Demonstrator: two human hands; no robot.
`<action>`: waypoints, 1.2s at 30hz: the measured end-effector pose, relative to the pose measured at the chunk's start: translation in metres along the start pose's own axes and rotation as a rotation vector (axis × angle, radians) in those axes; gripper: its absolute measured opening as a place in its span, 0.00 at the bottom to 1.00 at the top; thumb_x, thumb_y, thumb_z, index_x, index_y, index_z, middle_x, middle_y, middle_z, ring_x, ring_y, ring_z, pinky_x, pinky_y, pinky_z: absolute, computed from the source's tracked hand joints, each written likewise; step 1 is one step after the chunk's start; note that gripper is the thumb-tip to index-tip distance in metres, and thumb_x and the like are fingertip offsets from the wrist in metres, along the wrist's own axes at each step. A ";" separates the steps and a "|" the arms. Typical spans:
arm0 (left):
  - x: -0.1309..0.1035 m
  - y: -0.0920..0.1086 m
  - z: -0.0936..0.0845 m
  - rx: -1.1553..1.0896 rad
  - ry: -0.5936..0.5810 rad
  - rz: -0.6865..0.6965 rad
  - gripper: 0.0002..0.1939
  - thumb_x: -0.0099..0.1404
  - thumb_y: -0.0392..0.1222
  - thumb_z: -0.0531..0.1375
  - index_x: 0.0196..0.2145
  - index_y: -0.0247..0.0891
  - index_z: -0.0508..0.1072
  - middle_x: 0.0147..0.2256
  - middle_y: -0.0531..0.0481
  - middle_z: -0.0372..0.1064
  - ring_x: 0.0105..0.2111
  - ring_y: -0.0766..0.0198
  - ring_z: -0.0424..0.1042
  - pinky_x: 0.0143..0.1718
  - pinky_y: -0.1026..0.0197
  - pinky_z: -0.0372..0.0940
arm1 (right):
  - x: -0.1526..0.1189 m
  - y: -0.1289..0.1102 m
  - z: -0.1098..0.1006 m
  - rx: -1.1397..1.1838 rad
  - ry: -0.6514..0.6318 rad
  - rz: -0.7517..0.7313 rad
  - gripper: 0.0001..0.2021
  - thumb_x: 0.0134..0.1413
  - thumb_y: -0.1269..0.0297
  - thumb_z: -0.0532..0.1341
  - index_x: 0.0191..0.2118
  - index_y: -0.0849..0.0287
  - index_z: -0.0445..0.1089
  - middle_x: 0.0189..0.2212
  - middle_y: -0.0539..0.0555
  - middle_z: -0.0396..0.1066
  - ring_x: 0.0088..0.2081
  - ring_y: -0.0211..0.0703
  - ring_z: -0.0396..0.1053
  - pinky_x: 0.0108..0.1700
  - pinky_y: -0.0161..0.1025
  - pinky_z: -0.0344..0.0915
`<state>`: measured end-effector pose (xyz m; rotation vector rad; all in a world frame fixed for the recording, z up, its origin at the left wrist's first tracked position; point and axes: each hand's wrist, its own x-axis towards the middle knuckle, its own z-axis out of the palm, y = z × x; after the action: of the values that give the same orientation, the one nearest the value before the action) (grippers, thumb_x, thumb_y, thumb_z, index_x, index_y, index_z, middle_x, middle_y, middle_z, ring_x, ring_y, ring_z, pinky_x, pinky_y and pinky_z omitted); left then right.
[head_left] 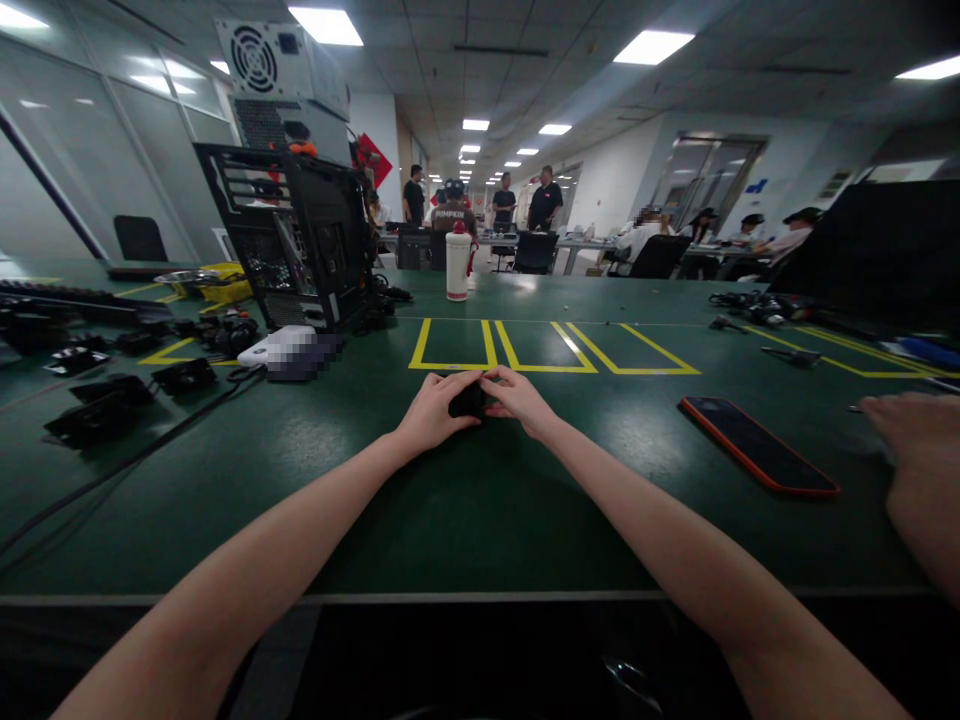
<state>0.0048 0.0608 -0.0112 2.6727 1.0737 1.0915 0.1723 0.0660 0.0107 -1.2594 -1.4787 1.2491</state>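
My left hand (435, 410) and my right hand (520, 398) meet in the middle of the green table (465, 500). Between them they hold a small black object (466, 401), mostly hidden by the fingers; I cannot tell what it is. Both hands rest on the tabletop just in front of yellow taped boxes (551, 350). Both forearms stretch from the near edge toward the hands.
A phone in a red case (757, 443) lies to the right; another person's hand (911, 430) rests beyond it. An open black computer case (296, 235) stands at back left, black parts (105, 395) and cables around it. A white bottle (457, 263) stands behind. People stand and sit farther back.
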 end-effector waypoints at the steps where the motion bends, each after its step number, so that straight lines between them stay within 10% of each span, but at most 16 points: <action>1: 0.000 -0.001 0.000 -0.001 0.001 0.002 0.34 0.52 0.40 0.63 0.55 0.44 0.55 0.53 0.47 0.59 0.50 0.57 0.61 0.45 0.55 0.55 | -0.001 -0.001 0.000 -0.002 0.002 0.001 0.06 0.50 0.62 0.57 0.33 0.57 0.64 0.29 0.50 0.68 0.25 0.32 0.66 0.30 0.34 0.68; 8: 0.002 -0.003 0.002 -0.004 0.008 0.011 0.35 0.51 0.41 0.64 0.55 0.44 0.55 0.53 0.47 0.60 0.51 0.57 0.61 0.47 0.54 0.54 | -0.004 -0.004 -0.008 0.056 -0.108 0.039 0.10 0.43 0.75 0.62 0.35 0.61 0.67 0.33 0.52 0.67 0.31 0.33 0.68 0.36 0.33 0.69; 29: 0.001 0.002 -0.002 -0.015 0.001 -0.017 0.34 0.51 0.40 0.64 0.54 0.45 0.55 0.52 0.48 0.61 0.48 0.56 0.62 0.44 0.55 0.56 | -0.002 0.006 -0.001 0.061 -0.025 -0.015 0.09 0.48 0.58 0.59 0.33 0.56 0.63 0.27 0.47 0.66 0.28 0.34 0.67 0.36 0.39 0.67; 36: 0.002 -0.001 0.000 -0.007 -0.001 0.000 0.34 0.51 0.41 0.64 0.54 0.44 0.56 0.52 0.47 0.61 0.50 0.56 0.61 0.46 0.54 0.54 | -0.006 -0.004 -0.006 0.062 -0.091 0.072 0.12 0.42 0.70 0.64 0.35 0.59 0.64 0.27 0.49 0.67 0.30 0.34 0.68 0.40 0.39 0.68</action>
<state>0.0053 0.0626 -0.0106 2.6672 1.0679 1.0922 0.1788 0.0607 0.0160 -1.2393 -1.4581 1.4054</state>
